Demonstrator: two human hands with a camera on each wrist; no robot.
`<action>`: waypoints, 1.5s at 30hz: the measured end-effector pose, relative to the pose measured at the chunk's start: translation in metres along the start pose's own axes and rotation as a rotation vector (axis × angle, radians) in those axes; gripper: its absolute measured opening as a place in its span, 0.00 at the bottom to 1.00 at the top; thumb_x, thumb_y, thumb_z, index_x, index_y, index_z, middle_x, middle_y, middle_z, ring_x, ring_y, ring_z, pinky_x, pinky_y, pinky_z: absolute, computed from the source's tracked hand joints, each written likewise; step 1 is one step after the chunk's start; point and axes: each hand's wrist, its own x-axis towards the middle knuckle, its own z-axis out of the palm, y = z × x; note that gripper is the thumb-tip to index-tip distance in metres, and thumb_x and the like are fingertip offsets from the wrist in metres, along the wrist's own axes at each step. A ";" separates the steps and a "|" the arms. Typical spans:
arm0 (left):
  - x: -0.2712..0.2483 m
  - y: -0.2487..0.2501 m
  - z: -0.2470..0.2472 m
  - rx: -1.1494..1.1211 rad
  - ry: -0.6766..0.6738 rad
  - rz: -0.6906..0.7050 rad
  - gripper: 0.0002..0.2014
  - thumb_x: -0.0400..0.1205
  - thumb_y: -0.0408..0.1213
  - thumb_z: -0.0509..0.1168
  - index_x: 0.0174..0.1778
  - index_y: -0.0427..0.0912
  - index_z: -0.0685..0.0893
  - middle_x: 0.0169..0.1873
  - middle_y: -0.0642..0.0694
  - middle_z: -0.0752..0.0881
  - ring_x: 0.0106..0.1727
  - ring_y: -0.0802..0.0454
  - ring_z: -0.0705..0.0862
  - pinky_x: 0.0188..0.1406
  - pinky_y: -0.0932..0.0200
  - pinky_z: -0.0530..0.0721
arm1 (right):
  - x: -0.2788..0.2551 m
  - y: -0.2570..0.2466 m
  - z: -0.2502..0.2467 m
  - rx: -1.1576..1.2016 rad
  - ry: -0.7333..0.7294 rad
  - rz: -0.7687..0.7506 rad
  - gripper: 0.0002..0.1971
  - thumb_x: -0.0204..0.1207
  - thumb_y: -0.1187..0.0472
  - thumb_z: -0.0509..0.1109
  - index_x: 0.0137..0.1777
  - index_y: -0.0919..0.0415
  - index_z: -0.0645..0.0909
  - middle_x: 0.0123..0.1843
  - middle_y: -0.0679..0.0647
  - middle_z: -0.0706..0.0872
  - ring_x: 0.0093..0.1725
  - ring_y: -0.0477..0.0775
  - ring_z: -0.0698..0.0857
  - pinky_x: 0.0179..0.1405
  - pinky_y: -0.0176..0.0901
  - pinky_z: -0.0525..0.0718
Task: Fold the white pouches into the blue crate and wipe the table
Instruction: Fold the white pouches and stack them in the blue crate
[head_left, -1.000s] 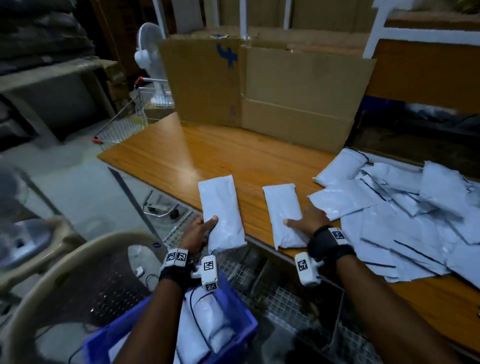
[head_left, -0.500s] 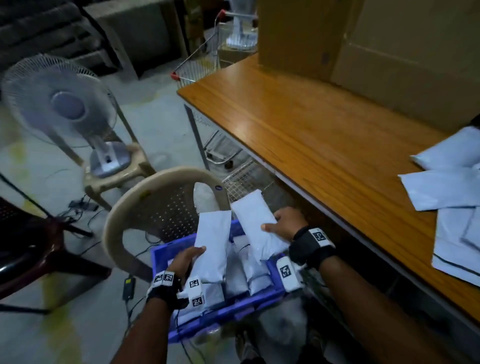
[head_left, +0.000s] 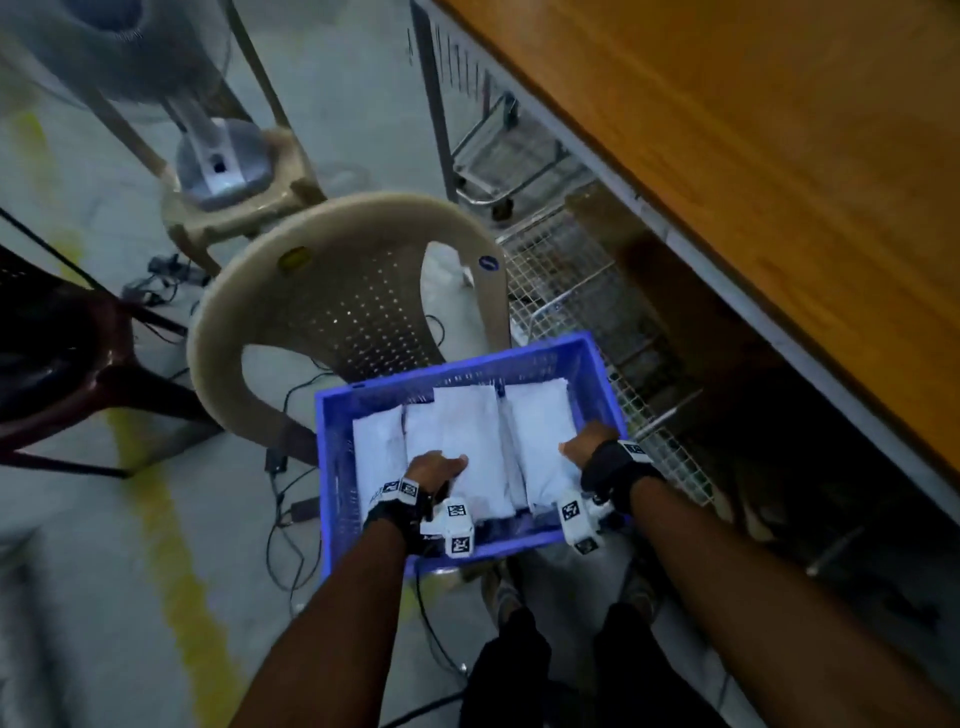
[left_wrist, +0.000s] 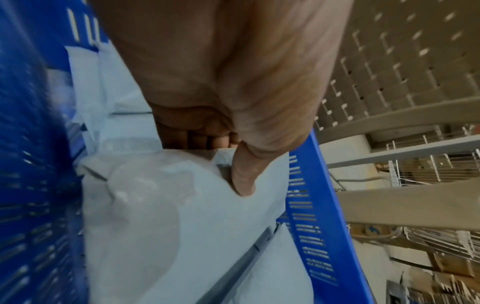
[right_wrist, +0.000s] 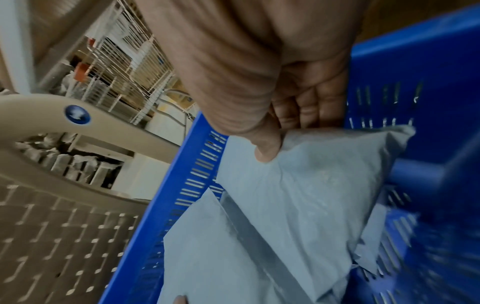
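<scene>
The blue crate (head_left: 337, 415) sits on a beige chair below the table's edge and holds several white pouches. My left hand (head_left: 434, 467) grips one folded white pouch (head_left: 467, 436) in the crate's middle, thumb on top (left_wrist: 242, 181), fingers curled under it. My right hand (head_left: 584, 444) pinches another white pouch (head_left: 540, 431) by the crate's right wall; the thumb (right_wrist: 267, 152) presses its near end (right_wrist: 311, 185). Both pouches lie lengthwise among the others.
A beige plastic chair (head_left: 332, 270) carries the crate. The wooden table (head_left: 779, 156) runs along the upper right, with wire baskets (head_left: 571, 280) beneath it. A fan's base (head_left: 218, 166) stands on a stool at upper left. Cables trail on the floor.
Both hands carried a pouch each from the table's front edge down to the crate and lowered them in among the other pouches. The view has swung down from the table.
</scene>
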 end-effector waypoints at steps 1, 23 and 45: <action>0.011 -0.002 0.006 -0.001 -0.009 -0.011 0.29 0.82 0.56 0.67 0.66 0.32 0.80 0.46 0.34 0.88 0.42 0.42 0.86 0.37 0.57 0.84 | 0.009 -0.001 0.004 0.032 0.004 0.006 0.34 0.70 0.47 0.73 0.72 0.66 0.76 0.73 0.65 0.79 0.68 0.65 0.82 0.58 0.48 0.82; 0.077 0.001 0.051 0.207 0.086 0.208 0.52 0.61 0.33 0.87 0.81 0.55 0.71 0.66 0.41 0.69 0.71 0.39 0.78 0.75 0.53 0.76 | 0.068 0.006 0.041 0.177 0.000 -0.034 0.29 0.74 0.49 0.75 0.68 0.69 0.79 0.70 0.66 0.81 0.67 0.64 0.82 0.58 0.44 0.79; -0.067 0.134 0.017 -0.159 0.141 0.515 0.21 0.71 0.50 0.79 0.55 0.44 0.86 0.36 0.41 0.87 0.38 0.48 0.85 0.44 0.52 0.83 | -0.109 0.038 -0.107 0.820 0.330 -0.300 0.13 0.70 0.46 0.79 0.48 0.52 0.83 0.40 0.51 0.88 0.32 0.46 0.82 0.37 0.44 0.81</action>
